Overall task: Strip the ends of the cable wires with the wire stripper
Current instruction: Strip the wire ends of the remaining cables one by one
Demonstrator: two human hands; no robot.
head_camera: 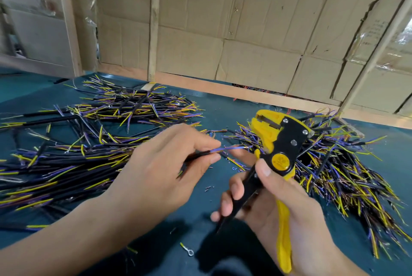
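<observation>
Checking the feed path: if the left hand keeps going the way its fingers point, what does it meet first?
Most likely the wire stripper held in the right hand. The left hand pinches a cable whose purple wire tip points right at the stripper's head, just short of it. Depth is unclear from one view.
</observation>
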